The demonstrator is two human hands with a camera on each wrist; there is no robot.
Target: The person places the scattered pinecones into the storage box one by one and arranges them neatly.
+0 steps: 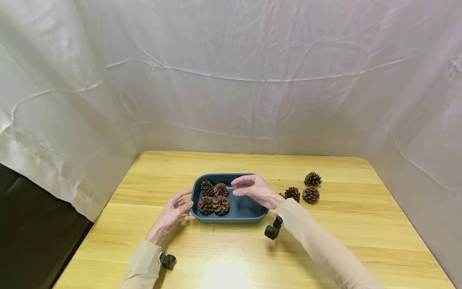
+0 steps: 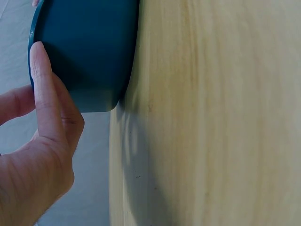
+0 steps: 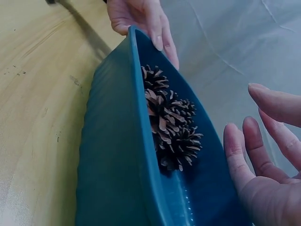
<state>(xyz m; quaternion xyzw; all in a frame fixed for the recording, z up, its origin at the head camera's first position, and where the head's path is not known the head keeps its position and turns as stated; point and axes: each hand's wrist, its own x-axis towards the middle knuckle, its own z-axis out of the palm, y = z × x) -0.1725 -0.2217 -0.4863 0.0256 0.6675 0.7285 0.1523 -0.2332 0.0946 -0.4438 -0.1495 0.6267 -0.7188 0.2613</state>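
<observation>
A dark blue-green rectangular bin (image 1: pixel 249 206) stands on the wooden table, with several brown pine cones (image 1: pixel 221 205) grouped in its left half. My left hand (image 1: pixel 172 212) holds the bin's left end, thumb on the rim; the left wrist view shows that thumb against the bin wall (image 2: pixel 89 52). Over the right half of the bin hovers my right hand (image 1: pixel 254 189), its fingers spread and bent slightly, holding nothing. In the right wrist view the fingers (image 3: pixel 235 150) are apart from the pine cones (image 3: pixel 171 127) inside.
More pine cones (image 1: pixel 311 194) lie on the table (image 1: pixel 346 224) to the right of the bin, one partly hidden by my right wrist. Pale curtains (image 1: pixel 252 100) hang behind the table and at both sides. A black wrist camera (image 1: pixel 273 228) sticks out below my right sleeve.
</observation>
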